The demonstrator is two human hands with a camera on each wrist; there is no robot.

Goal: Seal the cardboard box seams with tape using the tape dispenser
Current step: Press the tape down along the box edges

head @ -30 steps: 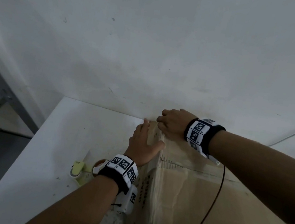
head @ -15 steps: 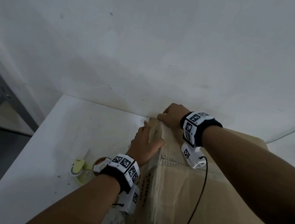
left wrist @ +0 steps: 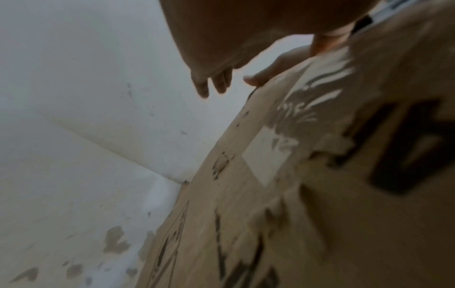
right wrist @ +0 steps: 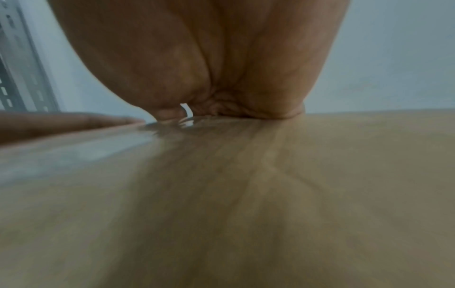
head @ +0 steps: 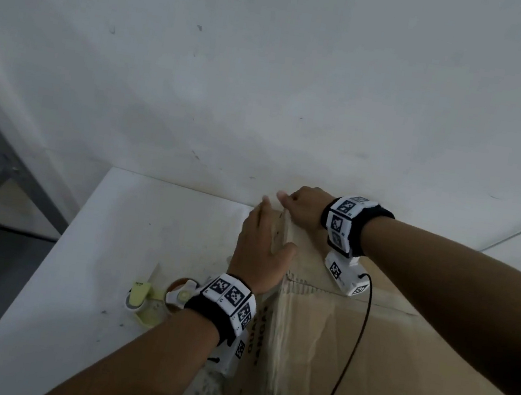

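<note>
The brown cardboard box [head: 363, 362] fills the lower right of the table, with shiny clear tape [head: 277, 350] along its left top edge. My left hand [head: 259, 240] lies flat against the box's upper left side with straight fingers and the thumb over the top edge. My right hand [head: 301, 206] is at the far left corner of the box top, fingers curled and pressing down on the taped corner. In the right wrist view the palm [right wrist: 221, 68] bears on the box top [right wrist: 246, 194]. The yellow-green tape dispenser [head: 145, 301] lies on the table left of my left wrist, held by neither hand.
The white table [head: 112, 243] stands against a white wall [head: 268, 81] just behind the box. A grey metal shelf post [head: 6, 161] rises at the left beyond the table edge. The printed side of the box [left wrist: 320, 194] fills the left wrist view.
My right hand has slid along the far edge toward the far left corner, and its wrist has turned. My left hand has crept slightly farther along the box's side.
</note>
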